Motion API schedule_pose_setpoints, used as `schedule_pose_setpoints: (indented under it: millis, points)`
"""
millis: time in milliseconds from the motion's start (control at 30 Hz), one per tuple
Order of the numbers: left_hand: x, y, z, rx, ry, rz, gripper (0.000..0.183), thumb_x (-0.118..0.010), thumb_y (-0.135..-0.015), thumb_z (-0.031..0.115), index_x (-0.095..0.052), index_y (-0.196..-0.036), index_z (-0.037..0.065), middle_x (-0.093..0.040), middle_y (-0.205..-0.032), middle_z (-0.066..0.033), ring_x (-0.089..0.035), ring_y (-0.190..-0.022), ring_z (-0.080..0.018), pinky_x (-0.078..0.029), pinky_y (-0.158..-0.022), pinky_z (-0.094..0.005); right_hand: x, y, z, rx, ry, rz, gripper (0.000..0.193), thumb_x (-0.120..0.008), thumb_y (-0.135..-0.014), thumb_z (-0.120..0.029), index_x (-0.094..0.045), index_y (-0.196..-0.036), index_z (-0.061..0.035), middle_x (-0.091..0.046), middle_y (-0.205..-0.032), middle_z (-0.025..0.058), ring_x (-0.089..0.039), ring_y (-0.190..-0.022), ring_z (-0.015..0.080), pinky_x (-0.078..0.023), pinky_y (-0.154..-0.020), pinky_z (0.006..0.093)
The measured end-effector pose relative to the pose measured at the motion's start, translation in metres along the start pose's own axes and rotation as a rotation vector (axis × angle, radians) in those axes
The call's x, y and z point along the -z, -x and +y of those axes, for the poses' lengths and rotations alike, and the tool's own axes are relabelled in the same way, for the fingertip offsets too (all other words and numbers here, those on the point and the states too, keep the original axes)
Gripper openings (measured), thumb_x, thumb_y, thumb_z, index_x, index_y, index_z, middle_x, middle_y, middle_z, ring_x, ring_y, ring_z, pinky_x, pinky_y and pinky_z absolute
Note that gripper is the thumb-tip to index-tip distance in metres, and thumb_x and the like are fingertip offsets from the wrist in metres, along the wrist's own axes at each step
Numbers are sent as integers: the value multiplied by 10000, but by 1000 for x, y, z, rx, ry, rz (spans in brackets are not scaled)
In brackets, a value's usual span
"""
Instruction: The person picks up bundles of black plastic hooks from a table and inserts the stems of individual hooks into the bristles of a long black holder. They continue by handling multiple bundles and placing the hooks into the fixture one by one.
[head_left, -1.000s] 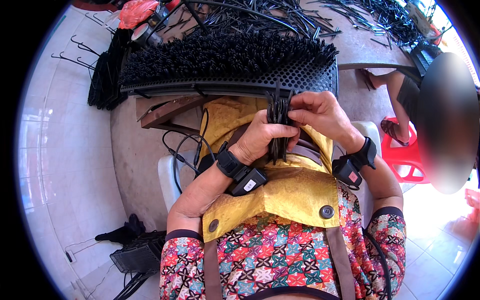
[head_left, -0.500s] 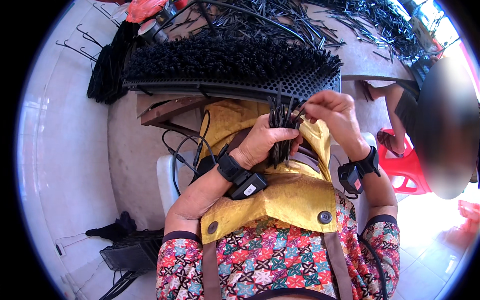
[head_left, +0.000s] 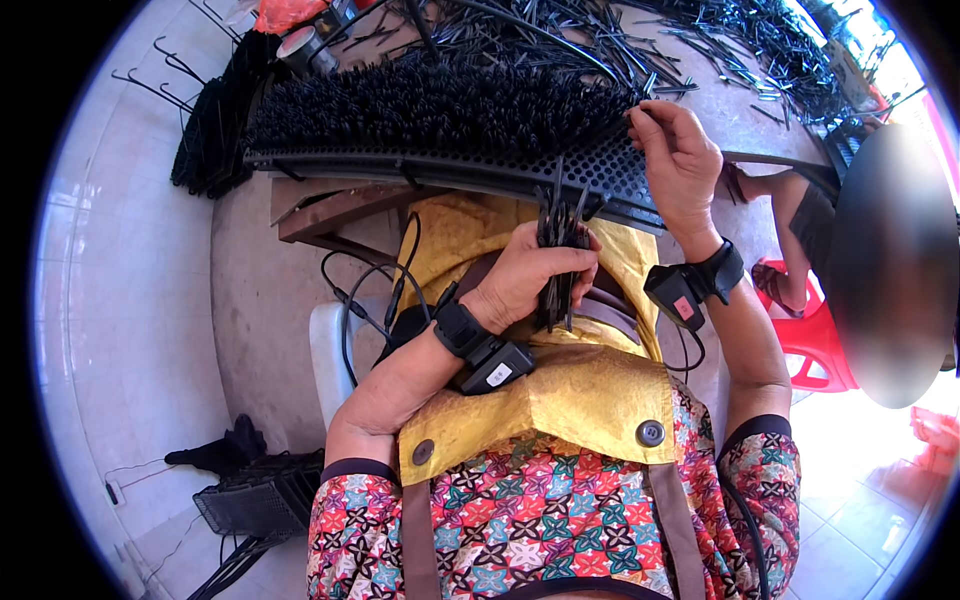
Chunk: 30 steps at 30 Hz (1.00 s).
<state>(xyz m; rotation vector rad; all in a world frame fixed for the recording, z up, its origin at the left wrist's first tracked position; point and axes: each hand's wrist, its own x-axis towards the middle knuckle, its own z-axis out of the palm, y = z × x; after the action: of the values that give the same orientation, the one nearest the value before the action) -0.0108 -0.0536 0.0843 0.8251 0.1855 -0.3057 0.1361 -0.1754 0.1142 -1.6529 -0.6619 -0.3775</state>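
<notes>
My left hand [head_left: 530,275] is closed around a bundle of thin black strips [head_left: 563,225], held upright above my lap. My right hand [head_left: 680,165] is raised to the right end of a black perforated board [head_left: 590,180]. Its thumb and fingertips are pinched on what looks like one thin black strip, mostly hidden by the fingers. Dense rows of similar upright black strips [head_left: 430,110] fill the far part of the board. Bare holes show along its near side and near right end.
Loose black strips [head_left: 560,45] lie heaped on the table [head_left: 720,90] behind the board. A round tin [head_left: 297,45] stands at the far left. Black racks [head_left: 265,500] sit on the floor at lower left. Another person's leg [head_left: 790,230] and a red stool [head_left: 815,345] are at right.
My right hand has moved up and away from the bundle to the right end of the board. My left hand stays in place with the strips.
</notes>
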Motion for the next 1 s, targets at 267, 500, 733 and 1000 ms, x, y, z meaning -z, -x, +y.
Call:
schedule_pose_setpoints:
  millis: [267, 500, 733, 1000]
  points:
    - [2, -1, -1, 10, 7, 5, 154, -624, -804, 37, -559, -937, -5, -564, -702, -84, -553, -574, -161, -462, -528, -276, -4, -3, 5, 182, 142, -6, 106, -660, -790, -28, -614, -885, -19, -608, -695, 96, -584, -575, 151, -465, -558, 247]
    - [1, 0, -1, 22, 11, 5, 151, -618, -801, 29, -560, -936, -6, -567, -710, -81, -553, -579, -164, -460, -530, -282, -10, -10, 2, 470, 380, -192, 83, -641, -777, -50, -604, -843, -16, -618, -763, 134, -602, -701, 303, -493, -619, 370]
    - [2, -1, 0, 32, 9, -15, 147, -623, -800, 31, -565, -930, -7, -577, -724, -83, -562, -596, -170, -462, -534, -286, -7, 1, -7, 413, 607, -369, 131, -614, -816, -122, -607, -847, 5, -597, -661, 147, -599, -608, 299, -474, -541, 368]
    - [-4, 0, 3, -52, -68, -42, 162, -569, -745, -4, -574, -906, -18, -590, -691, -84, -578, -591, -161, -474, -553, -260, 26, 50, -41, -245, 90, -633, 224, -711, -726, -80, -634, -899, 39, -605, -663, 115, -587, -547, 151, -462, -509, 266]
